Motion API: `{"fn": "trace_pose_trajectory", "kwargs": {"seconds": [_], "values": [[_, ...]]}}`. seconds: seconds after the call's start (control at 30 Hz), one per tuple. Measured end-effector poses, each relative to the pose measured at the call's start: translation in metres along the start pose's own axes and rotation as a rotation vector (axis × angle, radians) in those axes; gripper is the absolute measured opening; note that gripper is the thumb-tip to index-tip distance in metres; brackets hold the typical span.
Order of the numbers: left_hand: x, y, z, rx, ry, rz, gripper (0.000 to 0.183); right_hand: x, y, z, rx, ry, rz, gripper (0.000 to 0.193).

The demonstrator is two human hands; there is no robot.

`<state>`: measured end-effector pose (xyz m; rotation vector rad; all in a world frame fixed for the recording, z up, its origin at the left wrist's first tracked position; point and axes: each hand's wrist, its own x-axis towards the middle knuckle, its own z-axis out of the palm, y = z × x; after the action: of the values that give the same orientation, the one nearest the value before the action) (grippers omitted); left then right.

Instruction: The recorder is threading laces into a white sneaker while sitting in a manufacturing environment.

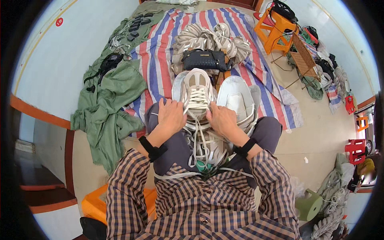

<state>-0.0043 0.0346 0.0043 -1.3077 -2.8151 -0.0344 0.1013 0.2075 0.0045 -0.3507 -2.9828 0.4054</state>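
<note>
A beige and white shoe upper point(197, 81) with pale crisscrossed shoelaces point(198, 99) stands in front of me, toe pointing away. My left hand point(171, 117) is closed at the left edge of the lacing, and a pale lace end seems to stick out beside it. At the right edge, my right hand point(225, 120) is closed with its thumb and fingers against the upper; whether it also pinches a lace is hidden. Loose laces dangle below between my knees, over more shoe uppers point(216, 146). Pale, shell-like uppers point(236, 98) lie close to my right hand.
Beyond the shoe, a dark handbag-like case point(205, 60) sits before a pile of beige uppers point(196, 36) on a striped sheet point(158, 56). Green cloth point(106, 108) lies left. An orange stool point(276, 30) and a woven chair point(305, 54) stand right; a green container point(309, 205) is lower right.
</note>
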Motion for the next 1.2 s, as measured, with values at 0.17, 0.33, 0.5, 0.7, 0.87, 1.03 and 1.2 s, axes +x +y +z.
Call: {"fn": "trace_pose_trajectory", "kwargs": {"seconds": [0.17,0.33,0.5,0.7,0.87,1.03,1.2], "values": [[0.007,-0.007,0.017,-0.416,-0.287,-0.183,0.061,0.0,0.005,0.015,-0.017,0.06,0.036,0.031],[-0.001,-0.021,0.036,-0.968,-0.359,-0.307,0.087,-0.022,0.01,-0.001,0.023,-0.02,-0.045,0.027],[-0.015,-0.002,0.018,-1.636,-0.386,-0.663,0.079,-0.053,0.031,-0.011,-0.323,-0.176,-0.193,0.016],[-0.033,-0.005,0.029,-2.053,-0.153,-0.662,0.065,-0.054,0.042,-0.017,-0.236,-0.164,-0.232,0.014],[-0.035,0.003,0.038,-1.947,-0.2,-0.674,0.045,-0.051,0.047,-0.015,-0.224,-0.153,-0.219,0.012],[-0.003,0.007,0.019,-1.496,0.007,-0.302,0.035,-0.047,0.046,-0.025,-0.187,-0.112,-0.271,0.014],[0.085,0.024,-0.047,-1.56,-0.025,-0.369,0.033,-0.051,-0.006,-0.053,-0.376,-0.131,-0.495,0.018]]}}
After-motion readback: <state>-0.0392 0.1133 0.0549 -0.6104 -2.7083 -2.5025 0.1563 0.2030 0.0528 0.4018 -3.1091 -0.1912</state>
